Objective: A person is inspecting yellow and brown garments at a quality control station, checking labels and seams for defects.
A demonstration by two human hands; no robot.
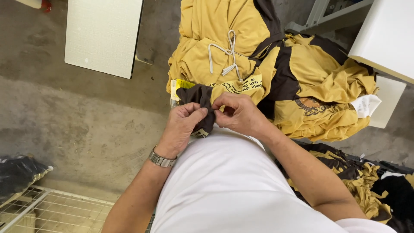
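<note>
Left hand: our left hand [181,125] sits at centre frame, wrist cocked up toward 1 o'clock, a metal watch [162,160] on the wrist at its 7 o'clock.
Left fingers: curled tight, thumb and fingertips [199,113] pressed together, pinching a fold of the dark brown cloth [199,96].
Right hand: our right hand [240,113] lies just beside the left, at its 3 o'clock, knuckles up.
Right fingers: bent inward, tips [221,113] closed on the same dark fold from the other side; we cannot tell how much cloth lies under them.
Gap between hands: small; the two sets of fingertips nearly meet, with the cloth between.
Dark brown cloth: rises from the pinch toward 12 o'clock and also hangs below it, toward 6 o'clock, against our white shirt [233,185].
Garment pile: mustard-yellow and brown garments [319,82] heaped from 12 to 3 o'clock of the hands; the held cloth runs into this heap.
Drawstring: a pale cord [230,54] lies on the yellow fabric at 12 o'clock, well above the fingers.
Tags: a yellow printed tag [183,84] at 11 o'clock of the left fingers; a white label [365,105] far out at 3 o'clock.
Floor: grey concrete floor [77,116] at 9 o'clock.
Wire rack: white wire rack [56,211] at 8 o'clock.
</note>
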